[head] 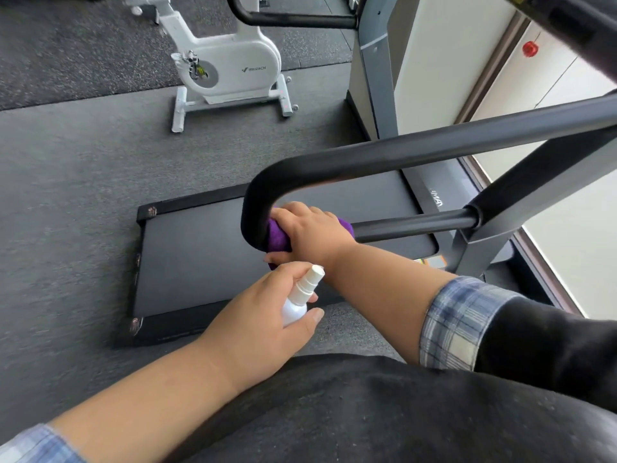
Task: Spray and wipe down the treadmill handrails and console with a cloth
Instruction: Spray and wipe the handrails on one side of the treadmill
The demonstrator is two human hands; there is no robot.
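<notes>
— Step in hand?
— Wiping, by the look of it: purple cloth (275, 237) wrapped over the black handrail (384, 155) right at the curved end of its loop, above the treadmill belt (207, 262)

— And the right hand?
— Right hand (312, 230) clamped down on that cloth, fingers curled round the bar with the fabric trapped between palm and rail; purple showing at both sides of the knuckles

— Left?
— Left hand (263, 319) closed round a small white spray bottle (300, 300), held just beside and below the right wrist, nozzle end up, thumb along the body. No finger on the pump head, as far as can be made out

— Spraying, then?
— Probably not at this instant; bottle merely held ready

— Next?
— Likely sliding the cloth along the lower bar toward the upright, or back round the bend onto the top rail, keeping the grip firm enough to scrub. Then a fresh spray before the console, which lies out of view here

— Anything else about?
— White exercise bike (227, 66) on the floor, well apart, beyond the belt
</notes>
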